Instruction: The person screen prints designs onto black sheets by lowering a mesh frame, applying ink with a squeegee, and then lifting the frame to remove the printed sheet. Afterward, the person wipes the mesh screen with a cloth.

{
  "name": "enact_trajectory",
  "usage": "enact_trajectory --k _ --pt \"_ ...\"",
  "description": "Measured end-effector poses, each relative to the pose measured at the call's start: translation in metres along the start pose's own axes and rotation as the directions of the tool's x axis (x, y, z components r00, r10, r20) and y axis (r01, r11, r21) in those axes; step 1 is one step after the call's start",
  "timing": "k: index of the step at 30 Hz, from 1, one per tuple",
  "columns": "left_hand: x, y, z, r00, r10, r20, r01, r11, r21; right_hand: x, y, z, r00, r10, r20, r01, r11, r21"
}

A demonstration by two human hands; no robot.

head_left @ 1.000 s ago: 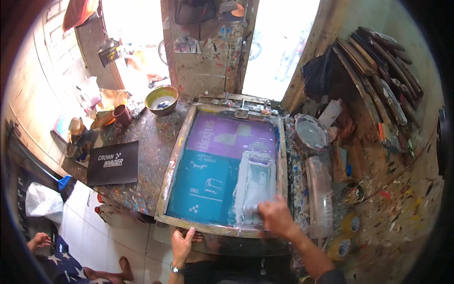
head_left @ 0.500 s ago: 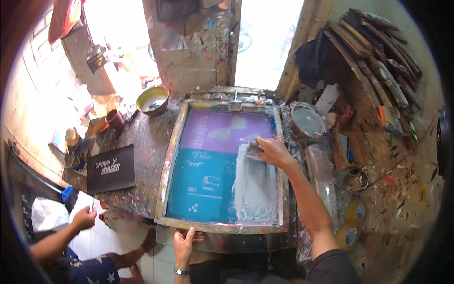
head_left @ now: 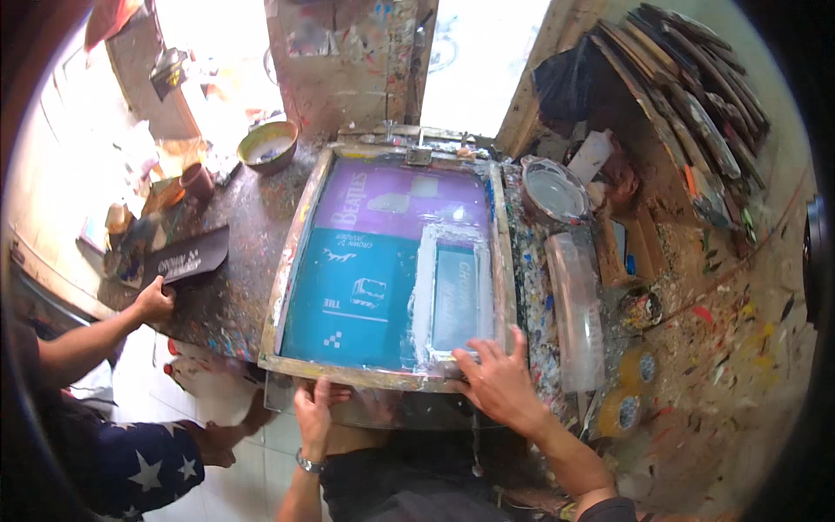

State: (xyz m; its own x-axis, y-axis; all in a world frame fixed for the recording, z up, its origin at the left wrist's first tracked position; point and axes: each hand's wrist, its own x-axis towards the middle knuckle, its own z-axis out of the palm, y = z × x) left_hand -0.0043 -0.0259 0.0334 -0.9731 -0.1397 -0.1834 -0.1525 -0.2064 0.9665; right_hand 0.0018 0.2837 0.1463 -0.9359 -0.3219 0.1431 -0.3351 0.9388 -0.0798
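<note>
Has just drawn the right hand back from the far end of the grey paint to the near right corner of the wooden frame. Has left the middle of that paint thin, with pale lettering showing through and a thick border around it; probably means one sweep over the patch is complete. Also new, at the left: a co-worker's hand pinching the black sheet by its near left corner, tilting it off the paint-spattered surface.

Keeps the left hand at the near rail, fingers curled beneath and thumb up against it, apparently steadying the frame. Holds the right hand with fingers spread. Cannot tell, with the fingertips so small and soft in view, of any tool pinched there.

To be found directly in front of both hands: the frame, touching the left hand, with the grey paint just beyond the right fingertips and well apart from the left. Beside the far right rail: a round tub.
</note>
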Motion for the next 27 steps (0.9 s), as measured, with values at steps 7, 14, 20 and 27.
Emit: enact_trajectory --k 7,14,20,27 --pt "0.028 0.086 0.039 0.815 0.571 -0.094 -0.535 0.806 0.254 0.053 0.005 -0.098 0.710 -0.033 -0.703 -0.129 0.976 -0.176" --pt "0.158 0.078 0.191 0.642 0.681 0.352 -0.675 0.285 0.681 0.153 0.030 -0.235 0.734 0.076 -0.675 -0.132 0.991 -0.032" --pt "0.171 -0.004 0.111 0.747 0.577 0.331 -0.594 0.356 0.721 0.179 0.074 -0.247 0.788 -0.012 -0.616 -0.147 0.967 -0.207" --pt "0.142 0.109 -0.141 0.470 0.816 -0.336 -0.223 0.478 0.850 0.198 0.077 -0.300 0.876 0.163 -0.453 -0.210 0.976 -0.055"
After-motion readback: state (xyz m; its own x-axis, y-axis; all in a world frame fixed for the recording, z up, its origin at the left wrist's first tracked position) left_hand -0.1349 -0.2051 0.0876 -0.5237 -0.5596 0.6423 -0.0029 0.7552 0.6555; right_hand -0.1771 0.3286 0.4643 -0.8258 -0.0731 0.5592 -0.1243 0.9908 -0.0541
